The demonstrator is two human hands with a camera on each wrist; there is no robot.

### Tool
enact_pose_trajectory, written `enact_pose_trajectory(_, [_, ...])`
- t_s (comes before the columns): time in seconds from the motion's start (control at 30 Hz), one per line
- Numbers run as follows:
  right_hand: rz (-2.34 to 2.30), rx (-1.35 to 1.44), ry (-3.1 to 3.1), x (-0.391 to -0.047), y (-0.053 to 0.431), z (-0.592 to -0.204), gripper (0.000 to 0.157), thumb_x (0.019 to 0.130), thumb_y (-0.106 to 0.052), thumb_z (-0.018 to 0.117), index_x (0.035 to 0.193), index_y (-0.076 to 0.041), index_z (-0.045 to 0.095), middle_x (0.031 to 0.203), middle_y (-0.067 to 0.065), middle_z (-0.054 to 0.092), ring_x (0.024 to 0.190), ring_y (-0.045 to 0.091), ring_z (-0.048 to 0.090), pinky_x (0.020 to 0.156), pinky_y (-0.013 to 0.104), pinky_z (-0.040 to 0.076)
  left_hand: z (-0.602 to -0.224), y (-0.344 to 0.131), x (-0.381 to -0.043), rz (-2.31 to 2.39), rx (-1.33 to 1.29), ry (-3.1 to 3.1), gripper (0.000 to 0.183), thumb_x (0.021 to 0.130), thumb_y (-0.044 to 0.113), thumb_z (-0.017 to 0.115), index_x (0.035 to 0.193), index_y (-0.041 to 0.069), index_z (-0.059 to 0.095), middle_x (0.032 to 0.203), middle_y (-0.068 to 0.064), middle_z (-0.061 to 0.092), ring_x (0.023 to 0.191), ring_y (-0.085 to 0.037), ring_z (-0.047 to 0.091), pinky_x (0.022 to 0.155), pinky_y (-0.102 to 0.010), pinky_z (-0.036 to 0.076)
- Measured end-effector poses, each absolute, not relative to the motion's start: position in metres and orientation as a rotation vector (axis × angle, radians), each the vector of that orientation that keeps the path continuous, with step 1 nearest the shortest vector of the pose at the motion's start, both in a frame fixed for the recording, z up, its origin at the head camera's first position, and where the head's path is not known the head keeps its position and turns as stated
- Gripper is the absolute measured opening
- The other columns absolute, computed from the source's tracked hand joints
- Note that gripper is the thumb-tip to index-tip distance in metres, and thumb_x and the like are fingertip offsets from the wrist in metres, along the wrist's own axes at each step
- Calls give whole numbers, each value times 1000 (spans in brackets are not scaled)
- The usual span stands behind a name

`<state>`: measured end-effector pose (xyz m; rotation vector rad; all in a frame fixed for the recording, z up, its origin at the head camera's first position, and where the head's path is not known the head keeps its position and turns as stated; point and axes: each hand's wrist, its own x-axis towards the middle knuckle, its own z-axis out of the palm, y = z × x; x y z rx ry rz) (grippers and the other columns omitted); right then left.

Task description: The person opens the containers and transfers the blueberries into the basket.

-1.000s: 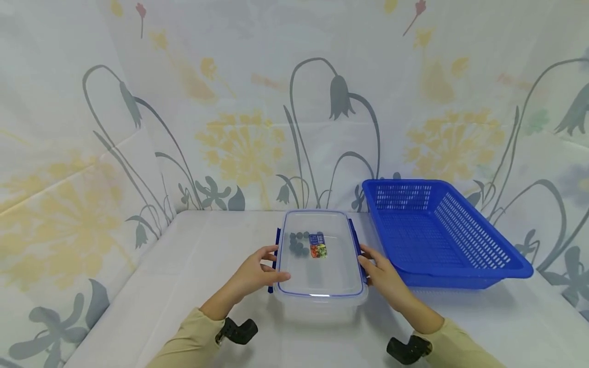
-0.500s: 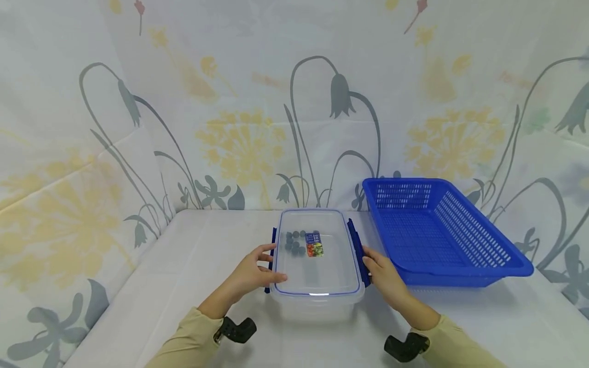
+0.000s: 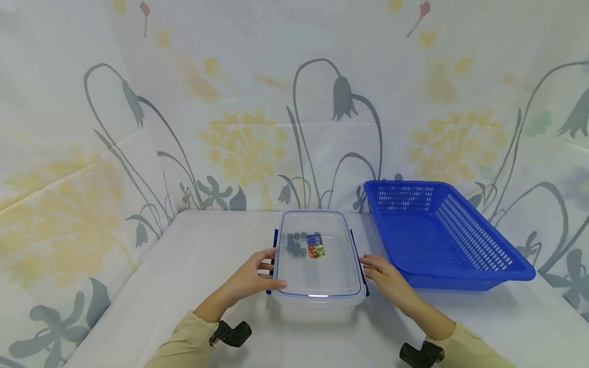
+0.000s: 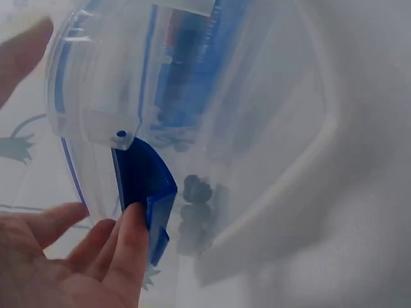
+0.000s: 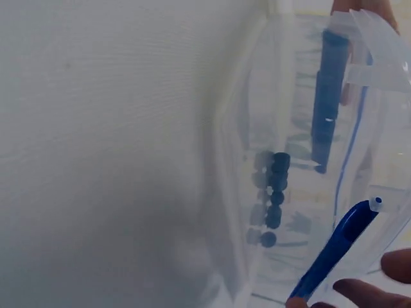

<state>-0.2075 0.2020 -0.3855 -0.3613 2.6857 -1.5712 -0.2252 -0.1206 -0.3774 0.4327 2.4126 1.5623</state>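
Observation:
A clear plastic food box [image 3: 317, 306] with a blue-edged clear lid [image 3: 317, 273] stands on the white cloth. Several small dark round pieces [image 3: 296, 245] show inside it. At its left side my left hand [image 3: 246, 276] has its fingertips against a blue latch [image 4: 144, 186], the thumb near the lid's rim. The latch tilts away from the wall. Loosely extended, the fingers of my right hand [image 3: 386, 281] are at the right blue latch [image 5: 334, 247], which also slants outward in the right wrist view. Part of that hand is cut off there.
A blue perforated basket [image 3: 405, 240] stands at the right, close beyond my right hand. Behind the table hangs a flower-printed cloth [image 3: 248, 153]. A label [image 3: 315, 246] with a food picture lies under or on the lid.
The right latch, flared wide half a second ago, now looks narrower beside the box. My right fingers have loosened and straightened. My left hand stays at its side, thumb slightly lower.

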Motion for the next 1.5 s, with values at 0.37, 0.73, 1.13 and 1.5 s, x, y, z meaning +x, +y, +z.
enact_pose_trajectory(0.37, [-1570, -852, 2358, -205, 215, -396, 89, 84, -12, 69, 144, 10, 7, 145, 35, 12, 129, 51, 18, 104, 26, 30, -393, -129, -224, 1458, 760, 2360, 114, 67, 25, 86, 150, 11, 8, 150, -15, 15, 128, -41, 32, 101, -50, 35])
enact_pose_trajectory(0.73, [-1534, -901, 2382, -206, 217, -400, 95, 80, -14, 74, 146, 6, 9, 147, 31, 10, 128, 48, 26, 102, 26, 32, -394, -130, -223, 1418, 728, 2473, 112, 65, 29, 86, 150, 14, 15, 149, -15, 23, 123, -35, 43, 97, -43, 41])
enact_pose_trajectory(1.13, [-1502, -884, 2491, -207, 219, -391, 89, 80, -15, 74, 145, 6, 18, 144, 31, 22, 124, 49, 34, 96, 56, 32, -383, -126, -221, 1477, 680, 2412, 110, 69, 27, 84, 151, 17, 11, 148, -19, 25, 121, -42, 43, 92, -50, 43])
enact_pose_trajectory(1.5, [-2046, -361, 2143, -210, 209, -361, 68, 92, -14, 59, 144, 5, 20, 147, 22, 25, 126, 16, 38, 93, 15, 39, -372, -121, -227, 1522, 859, 2488, 117, 65, 22, 86, 150, 13, 7, 149, -15, 24, 126, -34, 38, 102, -50, 34])
